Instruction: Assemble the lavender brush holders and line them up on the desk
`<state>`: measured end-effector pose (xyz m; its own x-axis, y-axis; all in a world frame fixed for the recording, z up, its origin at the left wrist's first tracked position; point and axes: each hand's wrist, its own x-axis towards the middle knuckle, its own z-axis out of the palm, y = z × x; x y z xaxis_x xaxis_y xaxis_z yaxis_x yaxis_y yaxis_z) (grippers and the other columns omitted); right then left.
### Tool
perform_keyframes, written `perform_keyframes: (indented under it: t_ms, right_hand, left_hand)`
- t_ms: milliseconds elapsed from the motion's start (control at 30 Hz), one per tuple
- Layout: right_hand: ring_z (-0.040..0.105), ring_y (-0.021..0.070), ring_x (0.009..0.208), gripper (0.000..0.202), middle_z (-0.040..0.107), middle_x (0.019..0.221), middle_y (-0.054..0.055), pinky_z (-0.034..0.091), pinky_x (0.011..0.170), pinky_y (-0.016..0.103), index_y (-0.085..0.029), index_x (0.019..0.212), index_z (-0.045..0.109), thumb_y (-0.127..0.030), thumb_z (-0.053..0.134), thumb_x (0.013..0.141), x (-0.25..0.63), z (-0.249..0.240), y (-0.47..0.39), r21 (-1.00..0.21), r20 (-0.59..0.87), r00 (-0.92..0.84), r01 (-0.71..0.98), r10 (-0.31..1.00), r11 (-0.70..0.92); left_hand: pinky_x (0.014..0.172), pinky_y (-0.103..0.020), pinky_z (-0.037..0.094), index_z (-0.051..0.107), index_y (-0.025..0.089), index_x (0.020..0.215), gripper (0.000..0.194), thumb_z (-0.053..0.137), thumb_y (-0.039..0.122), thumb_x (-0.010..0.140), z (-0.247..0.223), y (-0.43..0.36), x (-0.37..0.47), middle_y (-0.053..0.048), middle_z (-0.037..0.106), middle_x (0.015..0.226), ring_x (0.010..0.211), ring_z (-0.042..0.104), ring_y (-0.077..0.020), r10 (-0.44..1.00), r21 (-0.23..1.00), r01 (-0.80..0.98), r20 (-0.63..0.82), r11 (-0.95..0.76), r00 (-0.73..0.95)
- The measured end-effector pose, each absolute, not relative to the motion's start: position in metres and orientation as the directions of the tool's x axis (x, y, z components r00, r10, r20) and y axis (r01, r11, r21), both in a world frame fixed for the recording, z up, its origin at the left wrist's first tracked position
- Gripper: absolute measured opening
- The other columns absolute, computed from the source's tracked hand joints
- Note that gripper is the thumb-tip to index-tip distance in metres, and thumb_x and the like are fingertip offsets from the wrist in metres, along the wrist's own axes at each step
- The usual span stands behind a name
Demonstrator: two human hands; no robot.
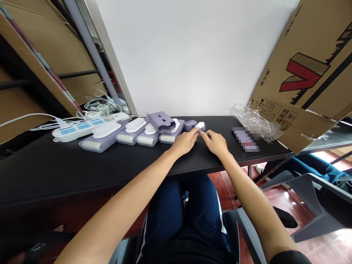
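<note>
At the middle of the black table, my left hand (186,141) and my right hand (216,143) meet, fingertips pinched together. Between them is a small purplish part (202,128), too small and too covered by the fingers to name. Just behind it shows a small white oval piece (200,124). A little purple case-like part (190,125) lies beside my left fingertips. To the left stand several purple devices with white oval pads, among them one at the end of the row (100,137). A hollow purple housing (162,121) with slots rests on top of them.
A white power strip (90,126) with tangled cables (103,104) is at the far left. On the right lie a flat, pixel-blurred object (244,139) and crumpled clear plastic (255,119), against a large cardboard box (299,73). A white panel (198,55) stands behind the table.
</note>
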<state>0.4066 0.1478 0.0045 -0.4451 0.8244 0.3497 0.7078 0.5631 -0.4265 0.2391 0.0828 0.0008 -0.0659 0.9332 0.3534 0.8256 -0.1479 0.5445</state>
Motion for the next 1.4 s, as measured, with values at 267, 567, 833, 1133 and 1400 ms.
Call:
perform_keyframes:
  t_ms: [267, 567, 833, 1133, 1400]
  right_hand:
    - [0.068, 0.0236, 0.082, 0.044, 0.075, 0.086, 0.003, 0.032, 0.065, 0.028, -0.027, 0.087, 0.069, -0.061, 0.045, 0.100, 0.406, 0.002, 0.149, -0.442, 0.349, -0.452, 0.694, 0.821, 0.569]
    - [0.067, 0.0199, 0.073, 0.051, 0.073, 0.070, 0.002, 0.042, 0.071, 0.029, -0.024, 0.082, 0.075, -0.062, 0.047, 0.099, 0.413, 0.002, 0.157, -0.680, 0.334, -0.618, 0.365, 0.712, 0.636]
    - [0.063, 0.0170, 0.065, 0.057, 0.067, 0.063, 0.001, 0.047, 0.069, 0.028, -0.021, 0.076, 0.071, -0.067, 0.045, 0.096, 0.414, -0.001, 0.162, -0.836, 0.390, -0.556, 0.121, 0.734, 0.536]
    - [0.064, 0.0182, 0.079, 0.029, 0.073, 0.090, 0.000, 0.047, 0.077, 0.031, -0.026, 0.108, 0.071, -0.038, 0.049, 0.094, 0.416, -0.009, 0.177, -0.745, 0.474, -0.403, 0.290, 0.783, 0.601]
    - [0.063, 0.0154, 0.072, 0.035, 0.072, 0.087, 0.001, 0.049, 0.064, 0.026, -0.022, 0.115, 0.069, -0.035, 0.057, 0.086, 0.415, -0.007, 0.176, -0.870, 0.328, -0.523, 0.157, 0.787, 0.467]
  left_hand:
    - [0.084, -0.033, 0.051, 0.067, 0.025, 0.125, 0.032, 0.045, 0.028, 0.102, -0.002, 0.085, 0.238, -0.005, 0.080, 0.102, 0.096, 0.074, -0.0252, 0.906, 0.556, 0.816, 0.411, -0.159, -0.103]
    - [0.076, -0.033, 0.049, 0.071, 0.024, 0.112, 0.026, 0.049, 0.025, 0.097, -0.002, 0.085, 0.238, -0.004, 0.079, 0.094, 0.080, 0.071, -0.0230, 0.874, 0.570, 0.810, 0.455, -0.138, -0.170]
    - [0.073, -0.033, 0.044, 0.063, 0.022, 0.096, 0.020, 0.043, 0.024, 0.099, -0.002, 0.088, 0.238, -0.003, 0.073, 0.084, 0.075, 0.065, -0.0200, 0.883, 0.648, 0.737, 0.442, -0.192, -0.159]
    - [0.072, -0.029, 0.046, 0.062, 0.021, 0.108, 0.020, 0.046, 0.028, 0.098, -0.008, 0.093, 0.239, 0.001, 0.066, 0.078, 0.068, 0.059, -0.0139, 0.939, 0.834, 0.470, 0.342, -0.289, -0.029]
    - [0.073, -0.029, 0.051, 0.054, 0.018, 0.139, 0.044, 0.051, 0.031, 0.097, -0.012, 0.098, 0.237, -0.002, 0.073, 0.084, 0.065, 0.062, -0.0126, 0.955, 0.896, 0.367, 0.290, -0.250, -0.057]
